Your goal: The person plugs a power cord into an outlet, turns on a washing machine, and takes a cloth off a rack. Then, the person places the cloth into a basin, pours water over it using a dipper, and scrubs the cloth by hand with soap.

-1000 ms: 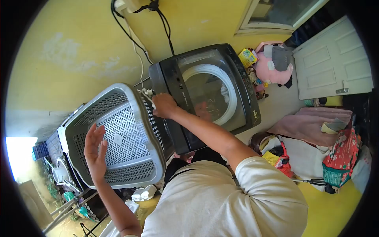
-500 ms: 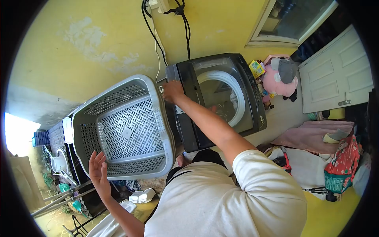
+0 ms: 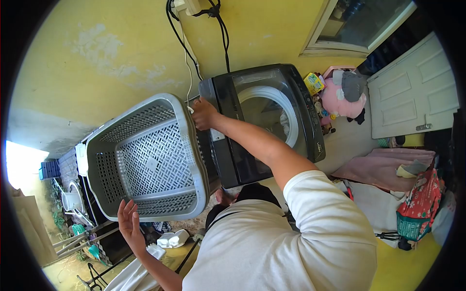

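A grey, empty plastic laundry basket (image 3: pixel 150 162) stands left of a black top-loading washing machine (image 3: pixel 228 150). Through the machine's closed clear lid (image 3: pixel 264 102), some light cloth shows in the drum. My right hand (image 3: pixel 205 114) is closed at the machine's left rear edge, beside the basket rim; its fingers are wrapped round something pale and small, partly hidden, that I cannot make out. My left hand (image 3: pixel 131 224) has its fingers spread at the basket's near left edge and holds nothing.
Black cables (image 3: pixel 224 43) hang down the yellow wall (image 3: pixel 121 43). A pink plush toy (image 3: pixel 335 99) lies right of the machine, near a white door (image 3: pixel 412 89). Cloths and a red bag (image 3: pixel 420 199) lie at right. White foam boxes (image 3: pixel 173 238) sit below the basket.
My right hand has moved down a little along the machine's left edge. My left hand has lowered toward the basket's near edge. The view has shifted, and the basket appears further right than at first.
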Action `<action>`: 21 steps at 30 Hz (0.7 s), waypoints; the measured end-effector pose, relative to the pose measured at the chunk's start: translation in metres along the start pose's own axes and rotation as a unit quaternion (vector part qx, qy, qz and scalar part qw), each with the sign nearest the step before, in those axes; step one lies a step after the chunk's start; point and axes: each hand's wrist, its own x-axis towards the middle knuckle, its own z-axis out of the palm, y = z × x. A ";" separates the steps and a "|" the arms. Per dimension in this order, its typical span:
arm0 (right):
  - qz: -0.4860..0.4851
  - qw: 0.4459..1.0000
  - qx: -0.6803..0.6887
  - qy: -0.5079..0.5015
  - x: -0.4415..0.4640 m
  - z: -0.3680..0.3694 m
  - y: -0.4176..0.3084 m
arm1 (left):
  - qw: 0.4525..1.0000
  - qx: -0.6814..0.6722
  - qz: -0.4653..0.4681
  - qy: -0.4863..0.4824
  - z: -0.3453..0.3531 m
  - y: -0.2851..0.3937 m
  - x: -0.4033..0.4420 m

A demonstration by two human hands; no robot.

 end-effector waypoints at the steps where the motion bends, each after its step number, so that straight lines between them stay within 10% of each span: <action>1: -0.003 1.000 0.011 0.006 -0.001 -0.001 0.004 | 1.000 0.000 -0.001 0.001 0.001 0.000 -0.001; 21: 0.038 0.972 0.231 0.023 0.022 0.008 0.021 | 0.999 0.016 -0.010 0.047 -0.043 -0.022 -0.006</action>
